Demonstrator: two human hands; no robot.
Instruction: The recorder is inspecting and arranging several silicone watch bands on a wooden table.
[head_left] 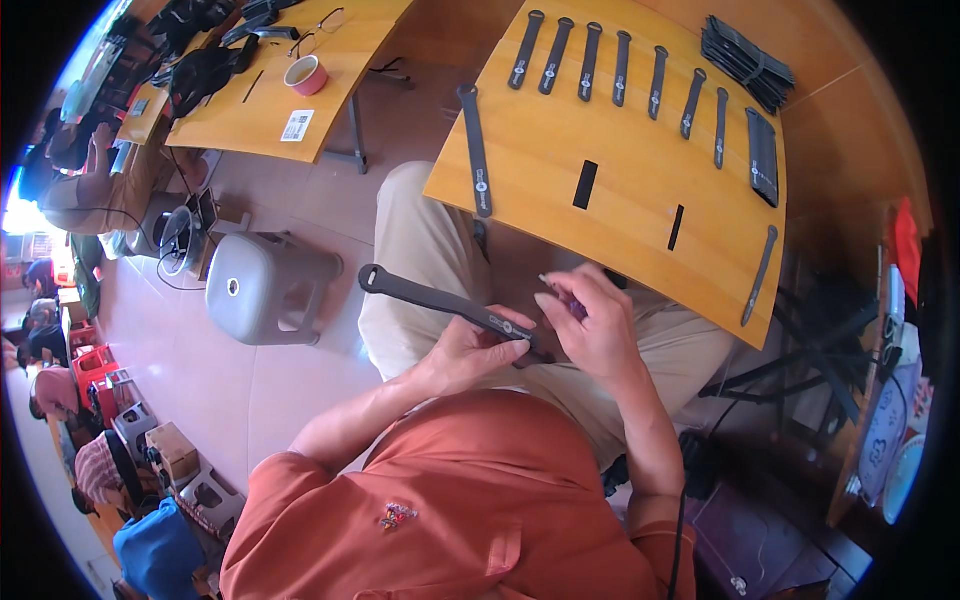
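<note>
My left hand (468, 350) grips a long dark grey strap (430, 297) that points out to the left over my lap, its looped end at the far tip. My right hand (592, 322) is at the strap's near end, fingers pinched around something small that I cannot make out. Both hands hover above my beige trousers, just below the front edge of a wooden board (640, 190). On the board lie several more dark straps in a row (620, 68), a single strap (476, 150) along its left edge and another strap (760, 275) at the right.
A bundle of dark straps (745, 62) and a flat black pouch (763, 157) lie at the board's far right. A grey plastic stool (265, 285) stands to my left. Behind it is a second wooden table (290, 80) with a pink cup (306, 75). Other people sit at the far left.
</note>
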